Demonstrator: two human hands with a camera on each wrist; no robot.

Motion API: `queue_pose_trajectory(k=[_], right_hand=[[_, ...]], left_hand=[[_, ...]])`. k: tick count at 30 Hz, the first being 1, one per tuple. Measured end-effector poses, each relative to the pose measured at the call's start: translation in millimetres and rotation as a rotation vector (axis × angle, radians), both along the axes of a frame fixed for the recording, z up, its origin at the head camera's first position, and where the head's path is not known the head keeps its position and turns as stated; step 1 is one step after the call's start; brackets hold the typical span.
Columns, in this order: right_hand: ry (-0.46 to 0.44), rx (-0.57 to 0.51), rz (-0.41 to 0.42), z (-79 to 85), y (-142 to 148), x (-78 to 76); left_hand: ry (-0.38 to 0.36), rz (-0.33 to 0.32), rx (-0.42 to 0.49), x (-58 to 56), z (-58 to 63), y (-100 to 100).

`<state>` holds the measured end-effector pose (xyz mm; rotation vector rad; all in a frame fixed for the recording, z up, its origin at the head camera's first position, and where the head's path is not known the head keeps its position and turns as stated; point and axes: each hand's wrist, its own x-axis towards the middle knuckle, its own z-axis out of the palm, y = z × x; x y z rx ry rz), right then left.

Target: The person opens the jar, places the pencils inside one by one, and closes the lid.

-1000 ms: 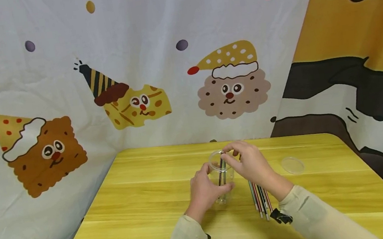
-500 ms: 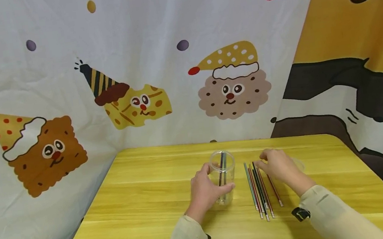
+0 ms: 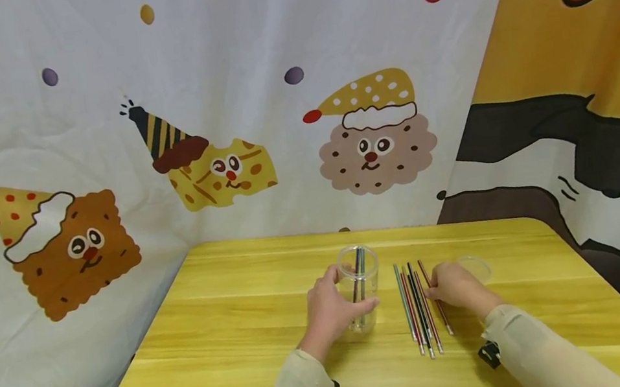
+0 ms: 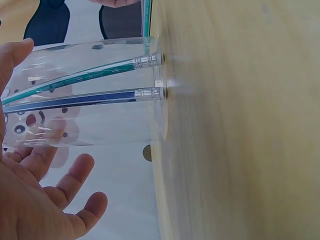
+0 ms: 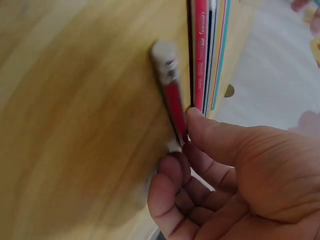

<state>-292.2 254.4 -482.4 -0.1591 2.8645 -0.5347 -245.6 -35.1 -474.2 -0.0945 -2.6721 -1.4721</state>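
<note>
A clear plastic jar [image 3: 373, 284] is held by the left hand [image 3: 333, 305]. The left fingers are spread wide and bent round its side, with the thumb set on the near side. The jar is stood upright on the yellow wooden worktop [image 3: 234, 334], and its round top is left open. Two pencils are kept inside, a green pencil [image 4: 80, 77] and a dark blue pencil [image 4: 85, 102]. Both are leaned a little, with their rubber ends put down at the bottom of the jar.

A red pencil [image 5: 174, 102] is pinched by the right hand [image 3: 457, 285]. The right fingers are brought close together, and the pencil is held between thumb and fingertip. Its white rubber end is pointed back toward the person. Whether it is lifted or is laid flat cannot be told.

A bunch of pencils [image 3: 418, 310] is laid on the worktop, between the jar and the right hand. Red, black and blue-green ones can be seen, and their rubber ends are turned to the person too. A round clear lid [image 3: 475, 267] is laid just past the right hand.

Behind the worktop, a white cloth [image 3: 238, 46] is hung. A brown biscuit [image 3: 82, 249], a yellow cheese [image 3: 225, 172] and a pink cookie [image 3: 378, 155] are printed on it, all with party hats.
</note>
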Motion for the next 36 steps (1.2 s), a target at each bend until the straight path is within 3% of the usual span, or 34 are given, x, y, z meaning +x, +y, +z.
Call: queue_pose_trajectory(k=[13, 22, 25, 29, 32, 36], right_hand=[[-0.021, -0.086, -0.016, -4.6, -2, -12.9], [-0.003, -0.154, -0.058, -2.1, -1, -8.1], [-0.008, -0.192, -0.082, 13.8, 4, -6.0], [0.032, -0.350, -0.077, 50.4, 4, -3.7], [0.115, -0.458, -0.020, 78.1, 1, 2.2], [0.234, -0.465, 0.043, 108.6, -10, 15.8]], left_hand=[[0.009, -0.011, 0.000, 0.9, 0.7, -2], [0.005, -0.021, 0.005, 1.9, -0.2, -1], [-0.002, -0.028, 0.015, 2.2, -1.5, 0], [0.000, -0.029, 0.031, 1.8, -2.0, 0], [0.004, -0.028, 0.026, 1.4, -2.3, -1], [0.012, -0.032, 0.019, 0.4, -2.6, -1]])
